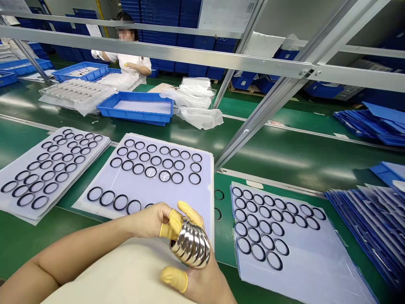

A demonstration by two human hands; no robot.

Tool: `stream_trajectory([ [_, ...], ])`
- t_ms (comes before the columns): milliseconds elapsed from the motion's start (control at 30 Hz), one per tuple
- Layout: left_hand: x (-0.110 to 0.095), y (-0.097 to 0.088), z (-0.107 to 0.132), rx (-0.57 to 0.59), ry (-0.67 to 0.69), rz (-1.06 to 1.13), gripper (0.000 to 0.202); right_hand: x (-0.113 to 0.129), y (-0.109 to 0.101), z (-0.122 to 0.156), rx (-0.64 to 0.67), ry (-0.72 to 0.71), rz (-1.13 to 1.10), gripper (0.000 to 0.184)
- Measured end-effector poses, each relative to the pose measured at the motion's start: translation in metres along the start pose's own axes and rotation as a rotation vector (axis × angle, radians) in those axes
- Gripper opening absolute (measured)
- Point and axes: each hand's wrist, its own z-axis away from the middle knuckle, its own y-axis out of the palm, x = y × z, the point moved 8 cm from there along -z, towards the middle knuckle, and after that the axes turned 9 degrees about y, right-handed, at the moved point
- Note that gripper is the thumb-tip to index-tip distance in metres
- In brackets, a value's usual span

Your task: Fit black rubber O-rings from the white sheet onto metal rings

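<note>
My left hand [158,220] and my right hand [198,283] meet low in the middle of the view, both with yellow finger cots. Between them is a fanned stack of shiny metal rings [191,245]. The right hand cups the stack from below and the left hand's fingertips pinch its top edge. Just beyond lies a pale sheet [177,192] with rows of black-rimmed rings. A similar sheet [47,169] lies to the left and another [303,261] to the right. Two loose black rings [218,194] rest on the green surface between the middle and right sheets.
A slanted aluminium frame bar [253,126] crosses above the green bench. Behind it are a blue tray [136,107], white bags [198,107] and a seated co-worker in white [128,67]. Stacked blue sheets [373,223] lie at the right edge.
</note>
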Motion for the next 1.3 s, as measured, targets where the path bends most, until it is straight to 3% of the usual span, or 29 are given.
stream_trajectory([
  [133,-0.020,0.002,0.002,0.040,0.194,-0.219,0.025,-0.008,0.007,0.001,0.109,0.081,-0.188,0.065],
  [333,-0.047,0.012,0.013,0.070,0.428,-0.691,0.024,-0.025,0.013,0.005,0.164,0.214,-0.603,0.081],
  [533,-0.052,0.022,0.022,0.085,0.536,-0.903,0.022,-0.038,0.017,0.006,0.141,0.246,-0.721,0.048],
  [600,-0.052,0.021,0.023,0.074,0.523,-0.871,0.022,-0.042,0.019,0.006,0.122,0.285,-0.815,0.038],
  [733,-0.046,0.006,0.022,-0.039,0.388,-0.698,0.019,-0.048,0.016,0.005,-0.014,0.353,-0.990,0.039],
  [867,-0.035,-0.007,0.019,-0.110,0.283,-0.523,0.020,-0.046,0.005,0.006,-0.109,0.323,-0.926,0.029],
  [1033,-0.020,-0.012,0.015,-0.122,0.193,-0.363,0.027,-0.036,0.003,0.007,-0.080,0.301,-0.834,0.024],
  [1300,-0.021,-0.011,0.013,-0.124,0.265,-0.477,0.021,-0.042,0.003,0.009,-0.133,0.344,-0.825,0.016],
])
